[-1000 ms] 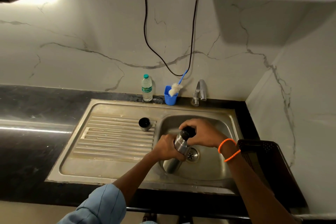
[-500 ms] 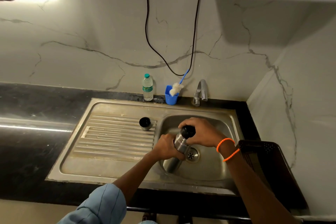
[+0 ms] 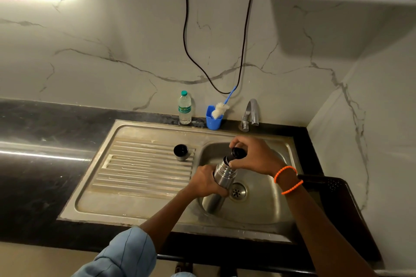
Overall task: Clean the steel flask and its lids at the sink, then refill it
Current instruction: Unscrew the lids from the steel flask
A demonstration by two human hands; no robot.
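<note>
A: Marble-veined wall panels (image 3: 112, 51) back a black stone counter (image 3: 33, 164). What is set into the counter?

B: One stainless steel sink unit (image 3: 265, 213), with a ribbed draining board (image 3: 144, 171) on its left and a basin with a round drain strainer (image 3: 236, 191) on its right. A chrome tap (image 3: 250, 114) stands behind the basin.

A: Locate the flask.

B: The cylindrical brushed-steel flask (image 3: 221, 174) is over the basin, tilted, base toward the near wall, mouth up and away. The left hand (image 3: 208, 182) grips its body, fingers wrapped round the middle.

A: And the right hand?

B: The right hand (image 3: 256, 157), with orange bead bands (image 3: 287, 179) at the wrist, pinches the black inner stopper (image 3: 238, 152) at the flask mouth. Whether the stopper is seated or lifted cannot be determined.

A: Other lid?

B: A small steel cup-lid with a dark interior (image 3: 181, 152) rests on the draining board, open end facing up, well apart from the flask.

A: Background items?

B: A clear plastic water bottle with a green cap (image 3: 184, 108) and a blue cup (image 3: 213, 120) holding a white-headed bottle brush (image 3: 221, 108) stand against the wall. A black cable (image 3: 186, 29) loops above them. A dark perforated basket (image 3: 337, 200) sits right of the sink.
</note>
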